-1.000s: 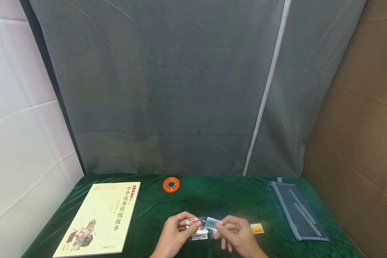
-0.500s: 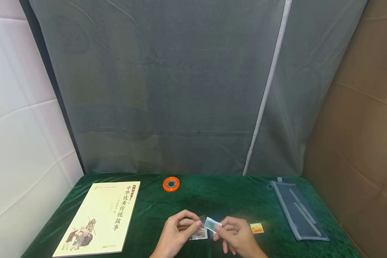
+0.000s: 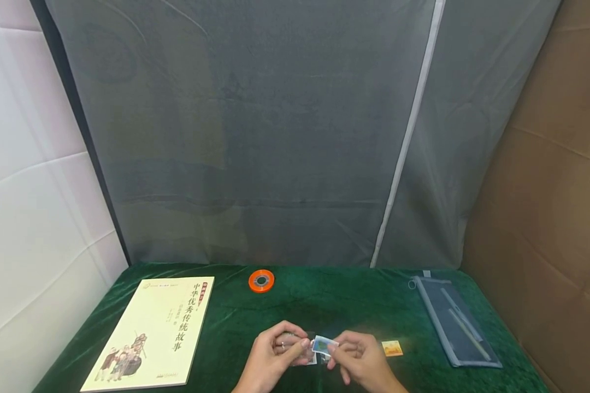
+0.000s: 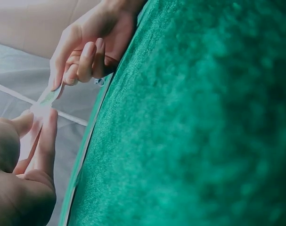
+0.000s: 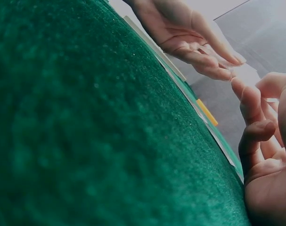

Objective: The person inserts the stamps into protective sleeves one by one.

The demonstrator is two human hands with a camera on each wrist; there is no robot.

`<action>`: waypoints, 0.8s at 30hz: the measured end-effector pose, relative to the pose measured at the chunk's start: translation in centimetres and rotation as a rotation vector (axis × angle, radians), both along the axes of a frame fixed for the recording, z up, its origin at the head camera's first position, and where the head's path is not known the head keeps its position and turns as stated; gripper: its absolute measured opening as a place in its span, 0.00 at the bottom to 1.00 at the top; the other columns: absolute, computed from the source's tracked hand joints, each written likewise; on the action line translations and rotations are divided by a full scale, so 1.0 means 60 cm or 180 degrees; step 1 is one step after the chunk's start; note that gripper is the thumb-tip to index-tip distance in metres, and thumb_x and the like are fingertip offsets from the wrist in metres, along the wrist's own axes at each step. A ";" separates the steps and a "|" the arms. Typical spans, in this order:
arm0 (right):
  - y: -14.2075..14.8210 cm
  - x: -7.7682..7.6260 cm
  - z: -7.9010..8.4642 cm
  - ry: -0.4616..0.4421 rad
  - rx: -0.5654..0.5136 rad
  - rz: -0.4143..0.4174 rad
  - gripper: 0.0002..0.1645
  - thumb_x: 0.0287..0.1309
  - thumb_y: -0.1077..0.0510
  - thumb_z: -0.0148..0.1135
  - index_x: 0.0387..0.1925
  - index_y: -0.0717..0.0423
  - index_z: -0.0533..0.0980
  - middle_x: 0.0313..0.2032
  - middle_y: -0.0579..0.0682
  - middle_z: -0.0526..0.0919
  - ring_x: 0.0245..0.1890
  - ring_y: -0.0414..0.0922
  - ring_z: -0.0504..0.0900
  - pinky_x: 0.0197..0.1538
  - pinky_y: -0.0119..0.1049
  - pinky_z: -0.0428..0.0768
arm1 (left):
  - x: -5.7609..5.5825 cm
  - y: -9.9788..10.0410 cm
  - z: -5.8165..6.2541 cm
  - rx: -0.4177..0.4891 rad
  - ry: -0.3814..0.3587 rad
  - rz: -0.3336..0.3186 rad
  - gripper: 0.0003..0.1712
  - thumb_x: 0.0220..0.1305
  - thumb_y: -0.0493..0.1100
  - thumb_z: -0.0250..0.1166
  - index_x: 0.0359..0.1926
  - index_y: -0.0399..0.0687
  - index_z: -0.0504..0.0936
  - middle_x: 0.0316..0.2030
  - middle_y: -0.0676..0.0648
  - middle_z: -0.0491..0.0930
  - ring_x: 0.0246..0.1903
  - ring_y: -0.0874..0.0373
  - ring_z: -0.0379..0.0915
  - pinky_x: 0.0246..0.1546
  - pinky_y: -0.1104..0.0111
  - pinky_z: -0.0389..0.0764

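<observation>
My left hand (image 3: 270, 353) pinches a small clear plastic sleeve (image 3: 289, 339) between thumb and fingers, low in the middle of the head view. Facing it, my right hand (image 3: 363, 357) pinches a small blue-and-green stamp (image 3: 323, 344) with a white border by its right side. The stamp's left edge is at the sleeve's edge; whether it is inside cannot be told. In the left wrist view, the pale sleeve (image 4: 38, 115) bridges the space between both hands. Below the left fingers, part of a white-edged piece (image 3: 313, 359) shows, mostly hidden. A yellow-orange stamp (image 3: 392, 348) lies right of my right hand.
A cream book (image 3: 152, 327) lies at the left of the green cloth (image 3: 236, 322). An orange tape roll (image 3: 261, 281) sits at the back. On the right lies a grey-blue mesh zip pouch (image 3: 454, 322) with slim items inside. Fabric walls enclose the table.
The stamp has tilted slightly and stays close to the sleeve. My left hand has shifted a little to the right, covering more of the white-edged piece beneath. Other objects have stayed put.
</observation>
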State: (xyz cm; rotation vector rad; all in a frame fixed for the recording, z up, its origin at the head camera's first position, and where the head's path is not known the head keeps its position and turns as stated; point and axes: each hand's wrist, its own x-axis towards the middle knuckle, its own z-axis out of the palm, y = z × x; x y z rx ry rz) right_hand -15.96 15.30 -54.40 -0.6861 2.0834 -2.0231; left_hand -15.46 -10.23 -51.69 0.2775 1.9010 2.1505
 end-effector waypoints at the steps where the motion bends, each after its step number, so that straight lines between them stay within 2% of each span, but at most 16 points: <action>1: 0.000 0.000 -0.001 0.0006 -0.0021 0.0023 0.08 0.76 0.65 0.62 0.41 0.68 0.82 0.28 0.66 0.89 0.15 0.31 0.80 0.15 0.34 0.80 | 0.000 0.001 0.000 0.0026 -0.0018 0.0007 0.22 0.70 0.42 0.76 0.53 0.28 0.82 0.46 0.34 0.92 0.44 0.47 0.93 0.45 0.58 0.92; 7: 0.001 -0.001 -0.004 -0.0033 -0.0061 0.0045 0.09 0.77 0.64 0.63 0.38 0.67 0.80 0.29 0.67 0.89 0.16 0.32 0.81 0.14 0.28 0.75 | -0.001 0.000 -0.005 0.0017 -0.0026 0.0024 0.23 0.65 0.41 0.79 0.52 0.29 0.82 0.45 0.35 0.92 0.45 0.47 0.93 0.47 0.59 0.92; 14: -0.003 -0.005 -0.008 0.0157 -0.0148 0.0105 0.07 0.77 0.67 0.61 0.39 0.68 0.81 0.29 0.68 0.89 0.16 0.34 0.81 0.17 0.38 0.82 | -0.007 -0.002 -0.013 -0.0070 0.0025 0.0021 0.23 0.65 0.43 0.80 0.52 0.31 0.83 0.45 0.38 0.93 0.44 0.47 0.94 0.46 0.58 0.92; 18: -0.003 -0.006 -0.011 0.0208 -0.0132 0.0128 0.07 0.77 0.67 0.61 0.40 0.67 0.82 0.29 0.66 0.89 0.16 0.34 0.81 0.18 0.39 0.83 | -0.005 -0.002 -0.012 0.0015 -0.0033 0.0020 0.23 0.66 0.42 0.79 0.53 0.32 0.83 0.45 0.35 0.92 0.43 0.47 0.94 0.45 0.58 0.92; 24: -0.001 -0.007 -0.011 0.0188 -0.0005 0.0156 0.07 0.77 0.65 0.62 0.40 0.64 0.82 0.29 0.64 0.90 0.18 0.33 0.81 0.19 0.36 0.82 | -0.002 0.001 -0.008 0.0080 0.0014 -0.0032 0.21 0.66 0.38 0.79 0.52 0.29 0.82 0.45 0.28 0.90 0.41 0.49 0.94 0.45 0.57 0.92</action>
